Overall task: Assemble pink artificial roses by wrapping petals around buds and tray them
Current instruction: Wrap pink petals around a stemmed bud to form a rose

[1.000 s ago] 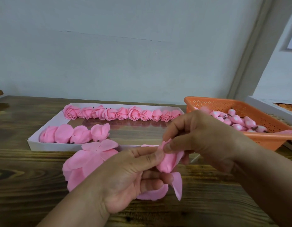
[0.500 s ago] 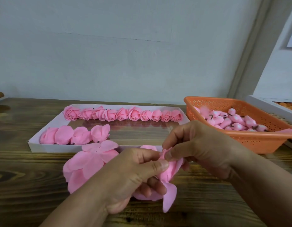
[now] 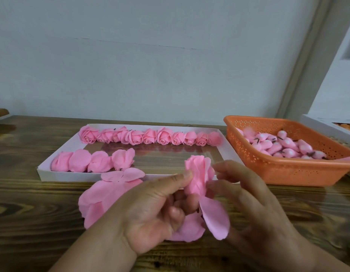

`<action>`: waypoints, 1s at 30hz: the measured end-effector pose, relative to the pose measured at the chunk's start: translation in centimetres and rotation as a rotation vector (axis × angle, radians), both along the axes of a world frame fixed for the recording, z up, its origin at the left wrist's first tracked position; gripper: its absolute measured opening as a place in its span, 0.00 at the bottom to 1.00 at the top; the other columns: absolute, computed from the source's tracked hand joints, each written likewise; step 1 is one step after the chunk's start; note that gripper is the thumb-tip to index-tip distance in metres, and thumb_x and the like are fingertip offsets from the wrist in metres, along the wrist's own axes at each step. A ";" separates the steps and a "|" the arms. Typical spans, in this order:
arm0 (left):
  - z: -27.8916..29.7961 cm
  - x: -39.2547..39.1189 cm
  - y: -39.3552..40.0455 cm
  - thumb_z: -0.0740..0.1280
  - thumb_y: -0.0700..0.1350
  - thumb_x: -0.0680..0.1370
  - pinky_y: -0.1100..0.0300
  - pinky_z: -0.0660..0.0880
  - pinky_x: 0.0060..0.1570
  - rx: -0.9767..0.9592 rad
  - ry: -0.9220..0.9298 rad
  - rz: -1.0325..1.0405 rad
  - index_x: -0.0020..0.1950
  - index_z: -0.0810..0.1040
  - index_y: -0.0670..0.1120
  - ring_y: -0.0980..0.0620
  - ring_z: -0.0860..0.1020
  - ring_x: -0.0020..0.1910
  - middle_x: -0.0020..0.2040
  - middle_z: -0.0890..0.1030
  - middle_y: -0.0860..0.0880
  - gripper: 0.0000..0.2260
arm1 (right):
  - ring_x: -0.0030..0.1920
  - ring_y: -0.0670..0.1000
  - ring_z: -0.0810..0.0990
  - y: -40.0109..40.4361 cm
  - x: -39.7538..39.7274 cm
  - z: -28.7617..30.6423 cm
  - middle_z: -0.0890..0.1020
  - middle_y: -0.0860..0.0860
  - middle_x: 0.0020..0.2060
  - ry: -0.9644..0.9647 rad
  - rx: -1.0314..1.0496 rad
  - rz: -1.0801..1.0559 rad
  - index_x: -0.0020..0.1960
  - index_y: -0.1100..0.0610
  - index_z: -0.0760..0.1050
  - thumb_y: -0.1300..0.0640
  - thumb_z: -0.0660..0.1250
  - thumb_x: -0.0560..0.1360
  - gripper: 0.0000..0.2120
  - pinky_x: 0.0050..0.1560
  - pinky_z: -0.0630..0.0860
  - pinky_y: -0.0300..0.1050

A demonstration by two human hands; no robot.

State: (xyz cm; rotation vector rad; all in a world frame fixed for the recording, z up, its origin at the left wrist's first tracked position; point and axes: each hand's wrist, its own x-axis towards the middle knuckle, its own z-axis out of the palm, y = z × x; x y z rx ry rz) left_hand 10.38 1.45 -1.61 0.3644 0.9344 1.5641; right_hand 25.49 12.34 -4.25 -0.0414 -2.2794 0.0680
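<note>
Half-wrapped rose pinched by left hand, thumb pressed on wrapped petals, fingers curled beneath; held just in front of white tray. 2 loose petals hung below rose. Right hand kept beside rose, fingers loosely spread, nothing gripped. 10 finished roses lined along tray's far edge; 4 more at near left. Petal stack laid against tray's front wall. Orange basket of buds set right of tray.
</note>
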 end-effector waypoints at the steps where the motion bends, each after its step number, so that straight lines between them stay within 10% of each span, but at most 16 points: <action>1: 0.0 0.0 0.0 0.71 0.39 0.59 0.74 0.61 0.14 -0.007 0.001 0.005 0.24 0.80 0.40 0.54 0.75 0.18 0.23 0.75 0.46 0.04 | 0.55 0.50 0.75 -0.3 -0.3 0.2 0.69 0.53 0.60 0.050 -0.021 0.026 0.58 0.56 0.70 0.51 0.67 0.73 0.17 0.52 0.74 0.43; 13: 0.0 -0.4 0.0 0.68 0.36 0.63 0.72 0.62 0.13 -0.019 -0.008 -0.039 0.29 0.81 0.38 0.55 0.74 0.19 0.26 0.75 0.44 0.04 | 0.49 0.44 0.75 -0.6 -0.9 2.8 0.75 0.52 0.47 0.114 -0.291 0.079 0.37 0.58 0.78 0.55 0.68 0.68 0.07 0.51 0.70 0.31; 30: 0.1 -0.1 -0.2 0.73 0.42 0.60 0.71 0.65 0.16 0.052 0.173 -0.084 0.35 0.86 0.42 0.58 0.75 0.23 0.28 0.78 0.47 0.06 | 0.50 0.48 0.78 -1.5 -1.8 3.4 0.77 0.47 0.45 0.052 -0.755 0.239 0.39 0.57 0.82 0.58 0.76 0.61 0.08 0.53 0.73 0.37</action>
